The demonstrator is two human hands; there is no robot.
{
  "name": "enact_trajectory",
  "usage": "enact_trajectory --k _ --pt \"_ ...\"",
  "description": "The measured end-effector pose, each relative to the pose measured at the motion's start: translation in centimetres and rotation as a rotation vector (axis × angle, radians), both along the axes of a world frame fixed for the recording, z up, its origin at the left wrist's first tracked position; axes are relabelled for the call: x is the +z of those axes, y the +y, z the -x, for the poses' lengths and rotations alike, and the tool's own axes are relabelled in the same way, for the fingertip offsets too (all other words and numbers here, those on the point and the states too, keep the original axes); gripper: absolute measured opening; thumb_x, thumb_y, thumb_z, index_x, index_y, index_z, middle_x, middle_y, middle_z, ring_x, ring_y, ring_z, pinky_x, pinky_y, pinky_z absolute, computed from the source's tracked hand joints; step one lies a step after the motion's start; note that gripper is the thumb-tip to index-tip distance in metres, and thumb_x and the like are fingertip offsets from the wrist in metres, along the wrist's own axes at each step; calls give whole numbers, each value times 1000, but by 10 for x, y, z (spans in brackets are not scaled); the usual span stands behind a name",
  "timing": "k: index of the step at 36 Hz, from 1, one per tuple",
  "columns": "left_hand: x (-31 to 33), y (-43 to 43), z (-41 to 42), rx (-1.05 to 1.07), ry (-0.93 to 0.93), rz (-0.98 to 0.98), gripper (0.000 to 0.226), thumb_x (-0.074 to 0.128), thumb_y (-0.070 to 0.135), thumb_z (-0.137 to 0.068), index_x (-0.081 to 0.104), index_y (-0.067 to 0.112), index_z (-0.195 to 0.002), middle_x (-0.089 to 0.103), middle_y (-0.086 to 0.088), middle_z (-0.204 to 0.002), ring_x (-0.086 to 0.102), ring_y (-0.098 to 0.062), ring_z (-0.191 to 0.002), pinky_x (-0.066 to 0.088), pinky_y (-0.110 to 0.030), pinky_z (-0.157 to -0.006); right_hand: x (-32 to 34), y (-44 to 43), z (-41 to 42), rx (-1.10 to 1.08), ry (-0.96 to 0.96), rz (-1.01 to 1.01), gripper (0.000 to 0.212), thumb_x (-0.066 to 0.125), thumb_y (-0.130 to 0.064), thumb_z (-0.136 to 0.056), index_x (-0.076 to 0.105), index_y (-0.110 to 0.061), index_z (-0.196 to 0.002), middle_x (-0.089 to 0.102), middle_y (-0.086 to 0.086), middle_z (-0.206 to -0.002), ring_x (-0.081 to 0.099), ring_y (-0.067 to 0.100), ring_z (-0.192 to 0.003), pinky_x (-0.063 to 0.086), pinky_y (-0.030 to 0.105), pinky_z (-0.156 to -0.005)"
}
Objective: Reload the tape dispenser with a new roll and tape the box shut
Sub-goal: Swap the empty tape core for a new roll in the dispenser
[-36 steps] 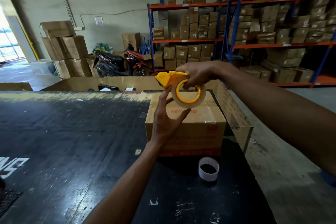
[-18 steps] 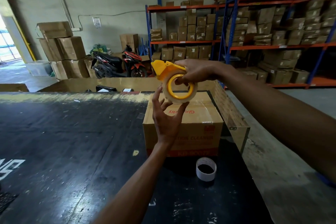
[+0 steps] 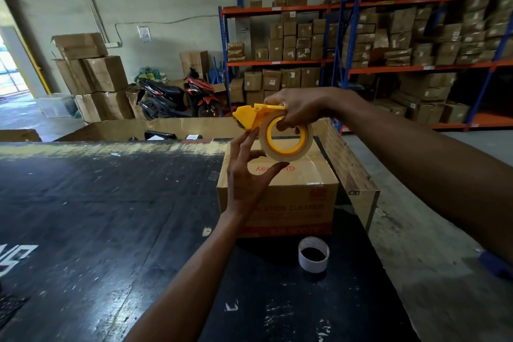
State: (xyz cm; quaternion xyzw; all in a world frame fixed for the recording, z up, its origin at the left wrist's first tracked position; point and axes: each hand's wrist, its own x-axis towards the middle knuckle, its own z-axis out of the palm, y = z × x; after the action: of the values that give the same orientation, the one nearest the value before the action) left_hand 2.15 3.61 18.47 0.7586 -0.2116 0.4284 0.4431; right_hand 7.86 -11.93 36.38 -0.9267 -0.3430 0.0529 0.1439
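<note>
My right hand (image 3: 298, 108) grips a yellow tape dispenser (image 3: 255, 116) from above, held in the air over a brown cardboard box (image 3: 291, 203). A roll of clear tape (image 3: 286, 154) sits on the dispenser's yellow hub. My left hand (image 3: 247, 175) is under the roll's left side, fingers spread, with fingertips touching the roll's edge and the dispenser's front. The box stands on the black table (image 3: 111, 230), flaps folded down, with red print on its top and front. An empty white tape core (image 3: 313, 254) stands on the table just in front of the box.
A large open cardboard bin (image 3: 352, 172) lies behind and to the right of the box. The table's right edge runs close past the white core. Shelving racks with cartons (image 3: 388, 44), a parked motorbike (image 3: 177, 97) and stacked boxes (image 3: 91, 72) stand far behind.
The dispenser with the roll has stayed raised over the box. My left fingers have slid up the roll's left edge toward the dispenser's front.
</note>
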Motion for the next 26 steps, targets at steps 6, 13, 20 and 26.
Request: enact_trajectory --k 6,13,20,26 --pt "8 4 2 -52 37 -81 99 90 21 -78 34 4 -157 56 -19 -150 70 -7 -109 47 -3 -95 6 -2 1 13 43 -1 39 70 -12 -92 52 -26 -124 61 7 -116 67 22 -96 55 27 -68" --pt "9 2 2 -36 35 -24 102 91 22 -76 31 10 -157 73 -16 -127 67 21 -90 47 1 -88 -1 1 1 7 70 -87 28 71 -17 -92 54 -26 -113 64 7 -110 69 23 -94 57 28 -69" --pt "-1 -4 0 25 24 99 97 95 26 -72 42 8 -152 65 -13 -139 75 -5 -93 46 -2 -89 -9 3 -4 -10 54 -148 31 70 -17 -93 52 -26 -116 62 4 -108 66 19 -89 54 30 -70" --pt "-1 9 -2 4 12 -7 88 92 25 -76 46 10 -150 69 -11 -134 76 -3 -96 58 -18 -91 -8 -1 -4 -10 34 -83 32 68 -14 -93 54 -23 -120 62 6 -108 63 17 -88 52 30 -73"
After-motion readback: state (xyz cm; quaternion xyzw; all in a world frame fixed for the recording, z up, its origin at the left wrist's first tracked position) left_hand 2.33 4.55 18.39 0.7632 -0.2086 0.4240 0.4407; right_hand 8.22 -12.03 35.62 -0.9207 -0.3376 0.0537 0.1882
